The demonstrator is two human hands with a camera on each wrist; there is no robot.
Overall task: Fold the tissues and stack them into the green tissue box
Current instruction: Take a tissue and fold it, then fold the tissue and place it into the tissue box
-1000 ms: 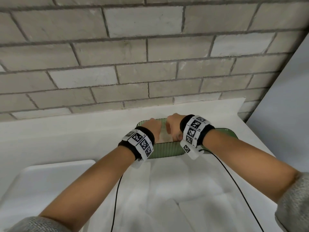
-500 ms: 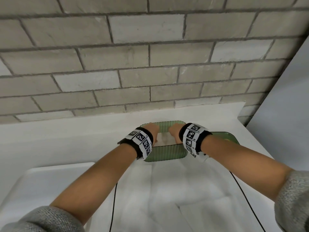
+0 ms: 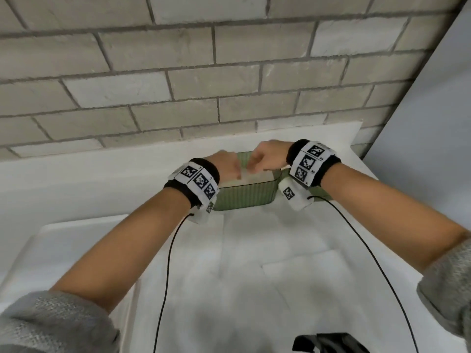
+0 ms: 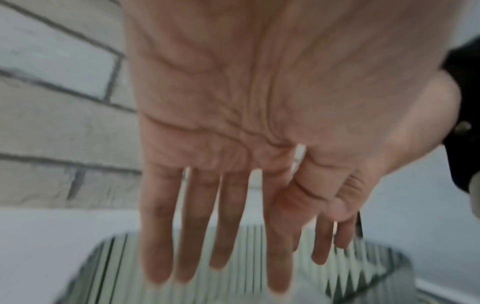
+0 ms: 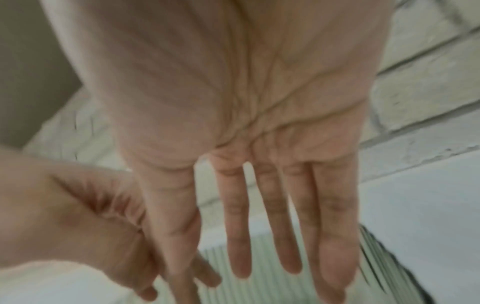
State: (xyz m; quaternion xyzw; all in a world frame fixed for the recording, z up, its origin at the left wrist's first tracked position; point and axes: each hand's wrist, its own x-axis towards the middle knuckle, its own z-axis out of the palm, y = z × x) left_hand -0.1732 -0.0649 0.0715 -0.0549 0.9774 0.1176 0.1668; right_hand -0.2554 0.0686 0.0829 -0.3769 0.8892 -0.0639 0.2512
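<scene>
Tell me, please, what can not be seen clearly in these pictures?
- Head view: the left hand and right hand cover much of the green tissue box, so the number of tissues inside is hidden.
- Both wrist views: motion blur; fingertip contact with anything is unclear.
- Head view: dark object cut off by the bottom edge.

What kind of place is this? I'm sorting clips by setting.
Probably a staged indoor work corner rather than a lived-in room: a white table pushed against a grey brick wall, bearing a green tissue box and loose white tissues.
</scene>
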